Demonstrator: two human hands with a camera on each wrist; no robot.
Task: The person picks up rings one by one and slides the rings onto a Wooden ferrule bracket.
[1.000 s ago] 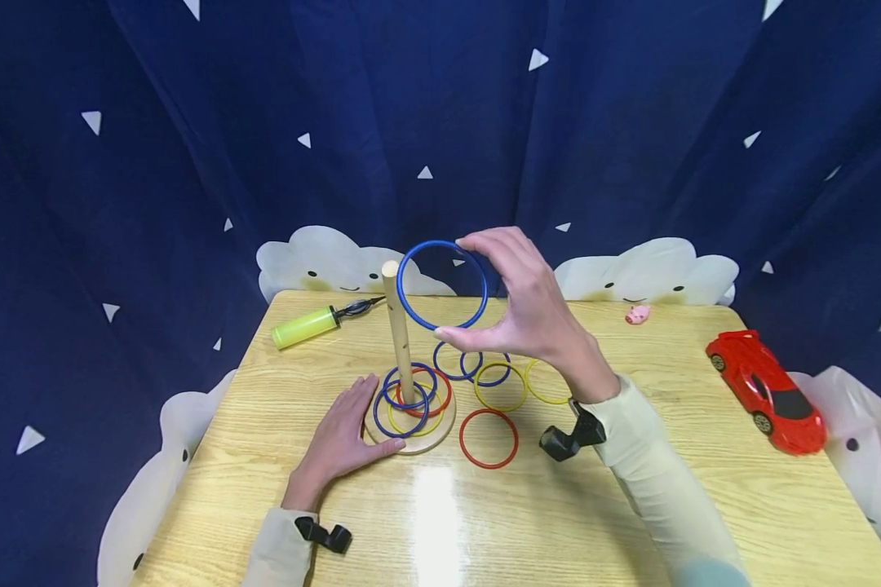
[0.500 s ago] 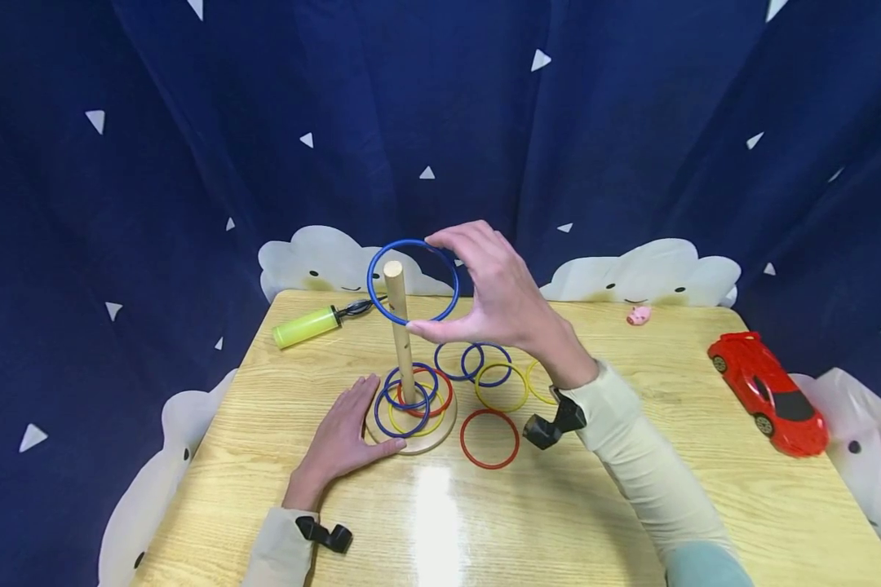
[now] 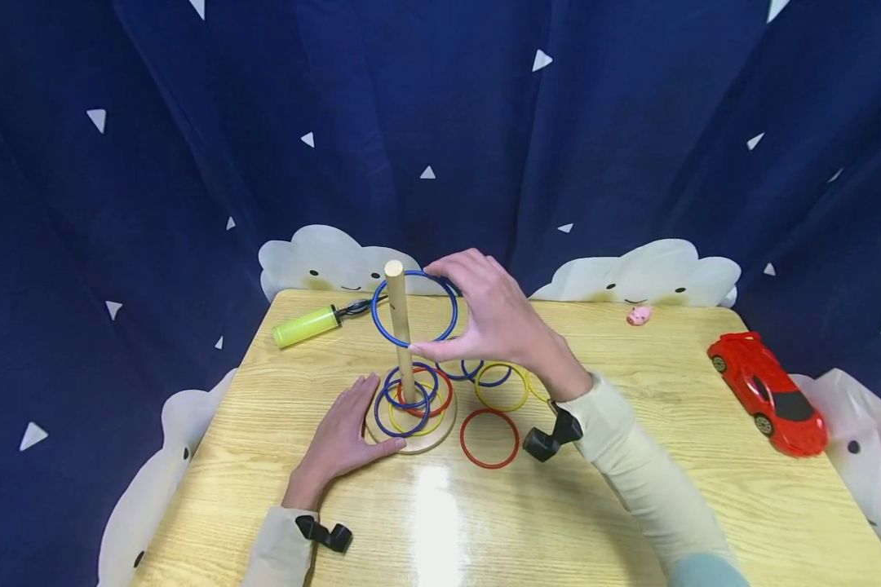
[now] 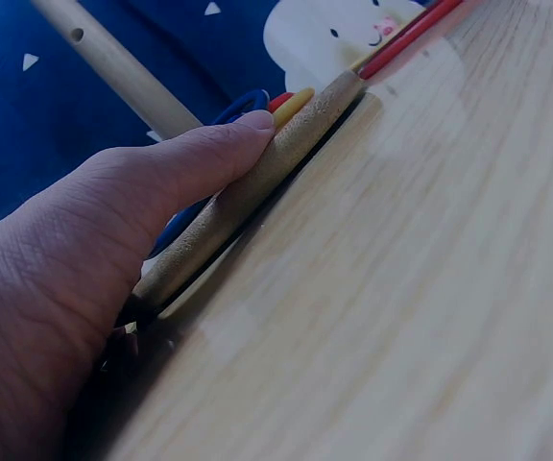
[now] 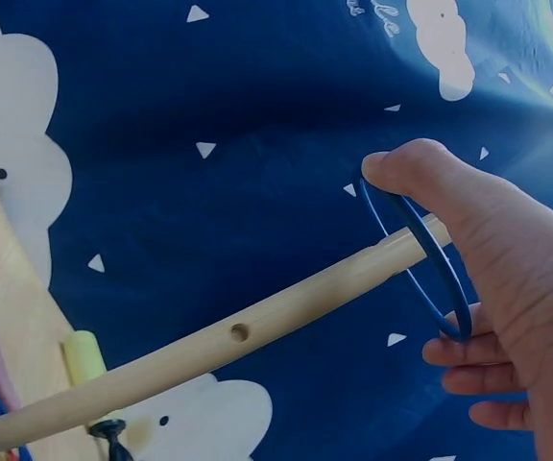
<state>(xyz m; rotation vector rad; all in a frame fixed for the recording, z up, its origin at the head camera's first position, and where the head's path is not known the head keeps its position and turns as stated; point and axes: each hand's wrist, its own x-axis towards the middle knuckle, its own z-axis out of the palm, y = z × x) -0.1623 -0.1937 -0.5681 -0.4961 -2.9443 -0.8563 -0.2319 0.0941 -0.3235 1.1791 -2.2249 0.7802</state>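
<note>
My right hand (image 3: 488, 314) pinches a blue ring (image 3: 374, 308) between thumb and fingertips, high above the table. The ring circles the upper part of an upright wooden peg (image 3: 399, 302); the peg's passage through it shows in the right wrist view, where the held ring (image 5: 442, 264) tilts. Two blue rings, a red ring (image 3: 451, 391) and a yellow ring lie around the peg's foot on its round wooden base (image 3: 439, 437). My left hand (image 3: 343, 432) rests at the base's left side, fingers extended. In the left wrist view its thumb (image 4: 209, 158) lies along the base's rim (image 4: 267, 173).
Right of the base lie a red ring (image 3: 516, 440), yellow rings (image 3: 526, 390) and blue rings (image 3: 508, 373). A yellow-green hand pump (image 3: 306, 328) lies back left. A pink pig figure (image 3: 638, 315) and a red toy car (image 3: 767, 391) are on the right of the table (image 3: 558, 522).
My right hand has carried the blue ring left over the top of the peg, then lowered it so that it surrounds the peg. The left hand has stayed in place.
</note>
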